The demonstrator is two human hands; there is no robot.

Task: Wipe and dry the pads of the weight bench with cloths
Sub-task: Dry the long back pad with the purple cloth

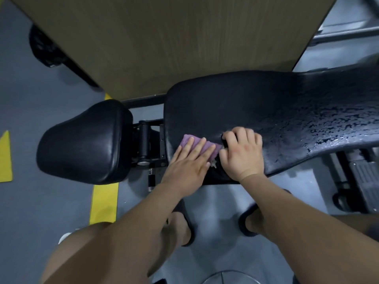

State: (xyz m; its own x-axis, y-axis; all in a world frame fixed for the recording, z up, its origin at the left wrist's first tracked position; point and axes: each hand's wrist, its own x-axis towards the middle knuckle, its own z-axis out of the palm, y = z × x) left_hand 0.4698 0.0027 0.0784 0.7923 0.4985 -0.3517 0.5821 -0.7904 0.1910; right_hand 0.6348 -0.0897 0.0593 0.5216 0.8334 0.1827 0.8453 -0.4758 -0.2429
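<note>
1. The left hand (187, 160) lies flat, fingers spread, pressing a purple cloth (196, 142) onto the near left corner of the long pad (266, 111).
2. The right hand (242, 152) sits just right of it, fingers curled down on the pad; a dark cloth may be bunched beneath it, but I cannot tell.
3. Droplets cover the pad's right part, so much wiping likely remains.
4. To do it well: keep the palm flat, sweep in overlapping strokes from left toward the wet right end, and follow with the dry cloth.
5. Count: two pads, the long one and the seat pad (86, 142) to the left; one cloth plainly seen; two hands.
</note>
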